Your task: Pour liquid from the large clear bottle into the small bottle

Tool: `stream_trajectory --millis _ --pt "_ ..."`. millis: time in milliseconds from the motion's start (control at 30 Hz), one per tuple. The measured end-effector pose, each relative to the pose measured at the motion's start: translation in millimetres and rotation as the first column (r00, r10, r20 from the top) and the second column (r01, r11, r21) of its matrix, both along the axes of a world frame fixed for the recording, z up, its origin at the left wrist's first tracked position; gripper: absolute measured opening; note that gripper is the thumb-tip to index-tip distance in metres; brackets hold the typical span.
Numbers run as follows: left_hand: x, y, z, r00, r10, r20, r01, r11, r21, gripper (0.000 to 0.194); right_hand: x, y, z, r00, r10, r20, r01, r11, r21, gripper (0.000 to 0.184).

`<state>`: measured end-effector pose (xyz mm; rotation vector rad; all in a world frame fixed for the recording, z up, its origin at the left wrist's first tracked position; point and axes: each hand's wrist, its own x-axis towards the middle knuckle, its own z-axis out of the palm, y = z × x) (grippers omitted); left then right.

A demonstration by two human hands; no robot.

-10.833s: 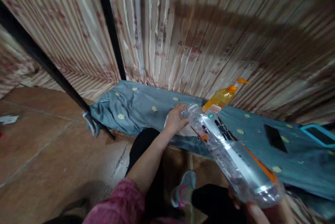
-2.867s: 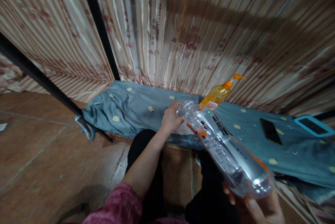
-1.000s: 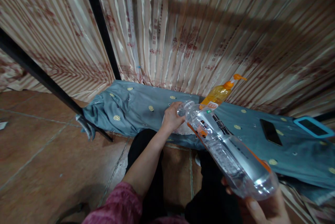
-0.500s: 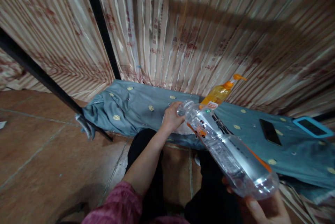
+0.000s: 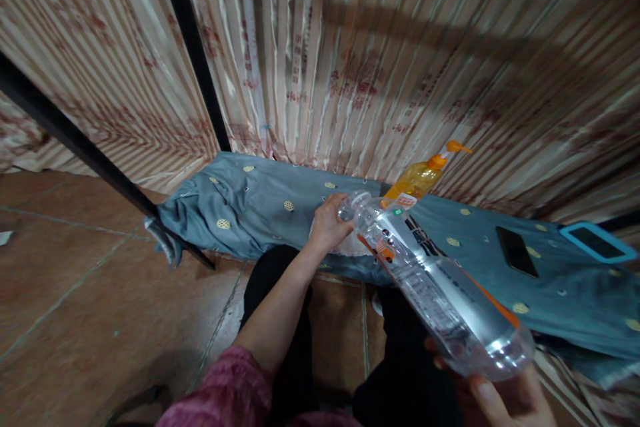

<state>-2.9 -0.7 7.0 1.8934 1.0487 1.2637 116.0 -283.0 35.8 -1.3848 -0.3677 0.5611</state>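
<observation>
A large clear plastic bottle with a silver and orange label is held tilted across my lap, its mouth end up and to the left. Closed around that clear mouth end is my left hand; its fingers partly hide what sits there, so I cannot tell whether a cap is on. My right hand grips the base from below, thumb on the near side and a fingertip showing at the far side. No liquid is visible in the bottle. Partly behind its neck, a yellow pump bottle with an orange pump head stands on the cloth-covered surface.
Grey-green cloth with yellow prints covers the long low surface. A dark phone and a blue-framed device lie at the right. White cloth or paper shows beneath my left hand. Black poles stand left, before a striped curtain.
</observation>
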Motion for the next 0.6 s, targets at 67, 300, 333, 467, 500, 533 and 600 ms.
stream_trajectory --millis 67,300,333,467,500,533,600 --pt "0 0 0.0 1.000 -0.003 0.001 0.003 1.000 0.001 0.036 -7 3 3.9 1.000 -0.023 0.013 0.023 1.000 0.010 0.079" --pt "-1 0 -0.6 1.000 -0.013 0.007 0.013 1.000 -0.001 0.037 3 -1 -1.5 0.998 0.064 0.021 -0.063 0.998 -0.021 0.083" --pt "-1 1 -0.8 1.000 -0.013 0.009 0.013 1.000 0.002 0.037 5 -2 -3.0 0.998 0.061 0.022 -0.061 0.998 -0.024 0.085" --pt "0 1 -1.2 1.000 -0.010 0.011 0.010 1.000 0.003 0.037 9 -3 -5.9 0.999 0.034 0.030 -0.034 0.999 -0.024 0.085" --pt "0 1 -1.1 1.000 -0.008 0.012 0.008 1.000 0.001 0.037 9 -4 -6.1 0.999 0.049 0.023 -0.049 0.999 -0.019 0.087" --pt "0 0 -0.9 1.000 -0.006 0.012 0.006 1.000 -0.001 0.037 9 -4 -6.1 0.998 0.058 0.017 -0.058 0.998 -0.011 0.088" --pt "0 0 -0.6 1.000 -0.005 0.010 0.005 1.000 -0.002 0.037 6 -3 -5.3 0.999 0.040 0.016 -0.040 0.999 -0.001 0.084"
